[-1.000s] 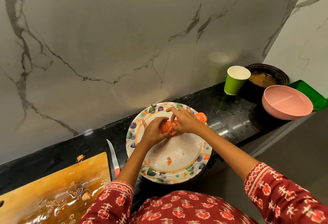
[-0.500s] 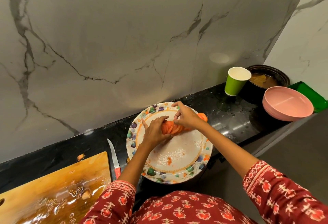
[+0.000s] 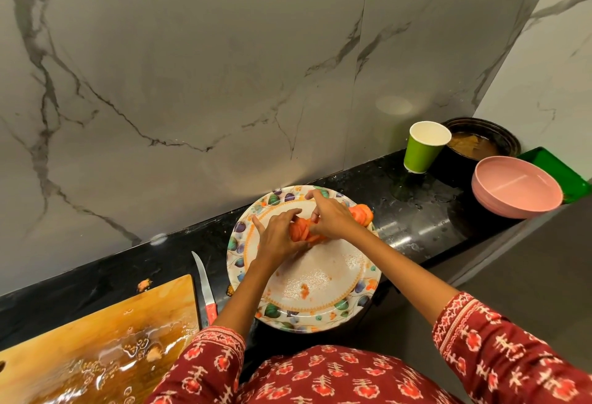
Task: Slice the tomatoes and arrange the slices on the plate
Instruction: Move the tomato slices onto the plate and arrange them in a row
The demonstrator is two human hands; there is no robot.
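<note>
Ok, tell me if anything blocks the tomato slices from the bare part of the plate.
Nothing visible does. Both hands, left hand and right hand, hold the tomato slices over the plate, whose near half lies bare apart from small bits.

My desk is black, glossy stone, wet with droplets toward its right end. There a green paper cup stands upright with its white inside showing, close to the marble wall. Just beside it at the far right corner sits a dark round pot holding something brownish (I cannot tell what). A pink bowl rests near the front edge, and behind it lies a green tray against the side wall. My red patterned sleeves frame the bottom.
</note>
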